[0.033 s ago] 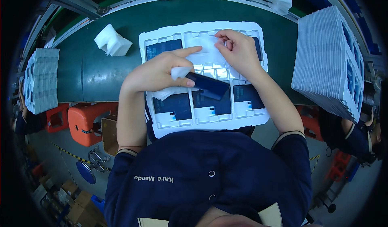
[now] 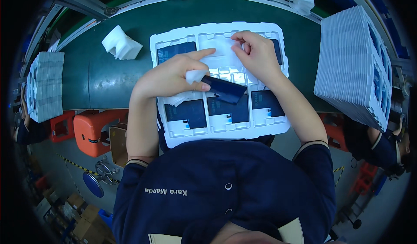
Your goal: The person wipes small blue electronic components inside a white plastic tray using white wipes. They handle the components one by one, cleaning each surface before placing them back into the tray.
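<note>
Over the white tray (image 2: 173,133) on the green belt (image 2: 113,77), the left hand (image 2: 173,72) pinches a dark cell (image 2: 223,89) and a white wipe (image 2: 195,75), forefinger pointing. The right hand (image 2: 256,55) pinches a clear film (image 2: 221,51) in the tray's upper middle pocket. Tray stacks (image 2: 354,66) flank both sides; foam pieces (image 2: 121,43) lie left.

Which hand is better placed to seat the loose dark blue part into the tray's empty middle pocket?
Probably left. The left hand already pinches the dark blue part with a white wipe, beside that pocket. The right hand is busy on the white tray.

head cam | looks straight down | close over tray (image 2: 173,40) | fisheye
</note>
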`<state>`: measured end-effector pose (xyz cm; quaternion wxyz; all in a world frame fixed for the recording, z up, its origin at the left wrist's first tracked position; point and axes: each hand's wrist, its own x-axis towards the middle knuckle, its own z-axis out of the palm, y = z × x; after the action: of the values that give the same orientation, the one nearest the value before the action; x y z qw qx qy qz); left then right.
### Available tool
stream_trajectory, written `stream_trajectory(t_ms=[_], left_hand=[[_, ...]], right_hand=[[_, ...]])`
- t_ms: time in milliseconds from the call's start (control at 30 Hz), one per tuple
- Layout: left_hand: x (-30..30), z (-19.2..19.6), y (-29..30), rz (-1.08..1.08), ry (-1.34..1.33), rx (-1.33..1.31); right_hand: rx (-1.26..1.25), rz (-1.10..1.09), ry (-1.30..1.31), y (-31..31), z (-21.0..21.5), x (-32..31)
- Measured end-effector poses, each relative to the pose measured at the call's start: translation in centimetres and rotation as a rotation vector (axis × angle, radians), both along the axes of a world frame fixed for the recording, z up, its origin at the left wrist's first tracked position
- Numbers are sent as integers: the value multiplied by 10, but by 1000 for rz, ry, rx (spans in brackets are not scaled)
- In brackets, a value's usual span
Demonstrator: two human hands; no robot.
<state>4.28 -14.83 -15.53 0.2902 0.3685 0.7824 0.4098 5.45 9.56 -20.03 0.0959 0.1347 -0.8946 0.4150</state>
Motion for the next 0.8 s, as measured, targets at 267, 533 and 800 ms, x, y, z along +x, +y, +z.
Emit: stream_trajectory(t_ms=[267, 533, 800], left_hand=[[3, -3, -7, 206, -164, 231], [1, -5, 0, 768, -242, 396], [-5, -7, -14, 962, -319, 901]], right_hand=[[43, 305, 306, 0, 62, 45], [380, 305, 292, 5, 53, 21], [588, 368, 135, 10, 14, 10]])
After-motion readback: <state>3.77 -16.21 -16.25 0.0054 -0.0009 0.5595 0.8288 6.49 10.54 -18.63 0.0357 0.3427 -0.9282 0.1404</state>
